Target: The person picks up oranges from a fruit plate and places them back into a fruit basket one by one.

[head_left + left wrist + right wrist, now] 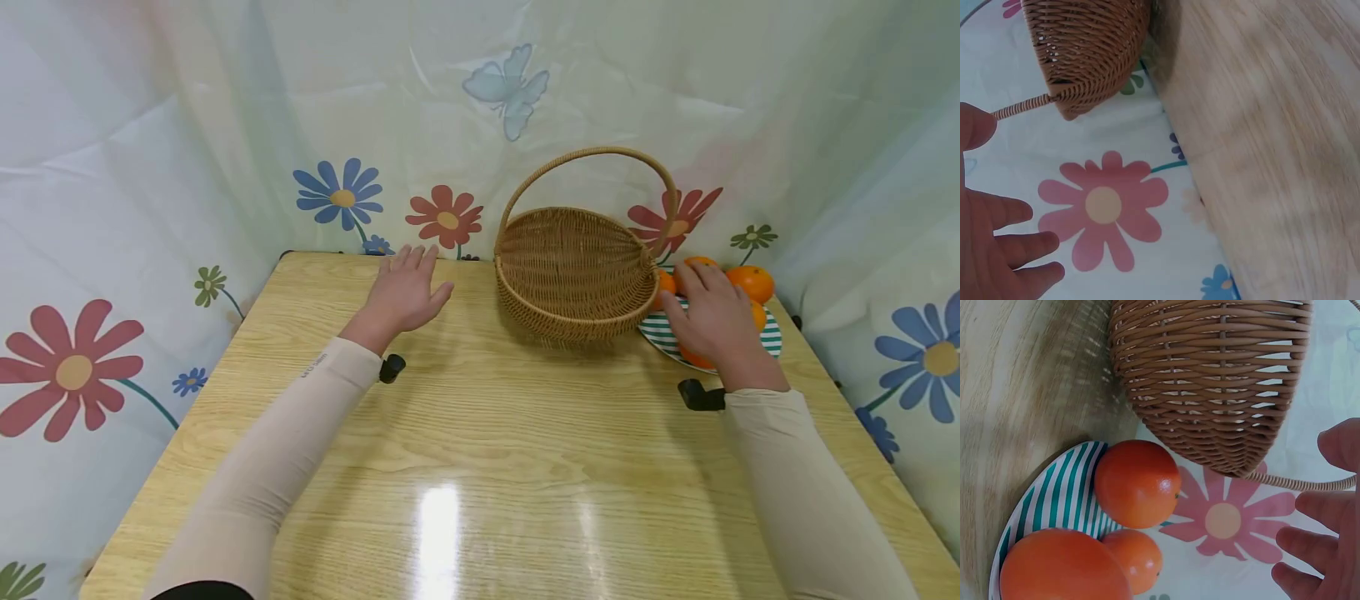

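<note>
A brown wicker basket (573, 267) with a tall arched handle stands at the back of the table. To its right, several oranges (752, 284) lie on a plate (660, 335) with green and white stripes. My right hand (716, 321) hovers over the plate, its fingers extended and holding nothing; in the right wrist view the fingers are apart from the oranges (1137, 484). Left of the basket, my left hand (405, 292) is held out near the table's back edge, fingers straight and palm empty. The left wrist view shows those fingers (1027, 250) spread, with the basket (1088, 50) beyond them.
The wooden table (480, 433) reflects light near its front. A flowered curtain (420, 108) hangs behind it and on both sides. Small black devices (392, 368) are worn at both wrists, over light sleeves (270, 458).
</note>
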### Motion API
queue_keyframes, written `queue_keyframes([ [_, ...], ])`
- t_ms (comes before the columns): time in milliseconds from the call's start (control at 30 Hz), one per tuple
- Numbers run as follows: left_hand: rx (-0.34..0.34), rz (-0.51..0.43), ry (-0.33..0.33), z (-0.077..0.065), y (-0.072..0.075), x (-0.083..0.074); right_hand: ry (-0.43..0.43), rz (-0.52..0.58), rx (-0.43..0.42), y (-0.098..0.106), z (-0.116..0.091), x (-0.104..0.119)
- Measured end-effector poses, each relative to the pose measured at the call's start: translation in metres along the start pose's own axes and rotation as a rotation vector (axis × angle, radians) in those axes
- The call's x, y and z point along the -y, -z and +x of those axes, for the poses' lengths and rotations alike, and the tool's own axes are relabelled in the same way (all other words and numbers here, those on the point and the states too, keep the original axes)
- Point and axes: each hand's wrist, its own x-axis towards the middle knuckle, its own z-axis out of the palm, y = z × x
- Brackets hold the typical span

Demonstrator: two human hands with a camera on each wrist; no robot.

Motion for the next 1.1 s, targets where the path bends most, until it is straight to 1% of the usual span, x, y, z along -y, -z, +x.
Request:
queue_keyframes([
  [200,-0.013,-0.004,-0.020,0.003,-0.003,-0.004,-0.008,0.008,-0.005,-0.003,0.000,-0.006],
  [433,-0.004,-0.030,-0.024,0.005,-0.006,-0.009,-0.027,0.028,0.017,-0.007,-0.004,-0.014],
  [567,-0.005,-0.041,-0.033,0.006,-0.009,-0.011,-0.037,0.022,0.021,-0.010,-0.005,-0.018],
  [867,-0.015,-0.080,-0.049,0.008,-0.016,-0.017,-0.038,0.003,0.001,-0.017,-0.007,-0.026],
  [1100,-0.019,-0.090,-0.060,0.009,-0.017,-0.023,-0.058,0.010,0.017,-0.019,-0.010,-0.028],
])
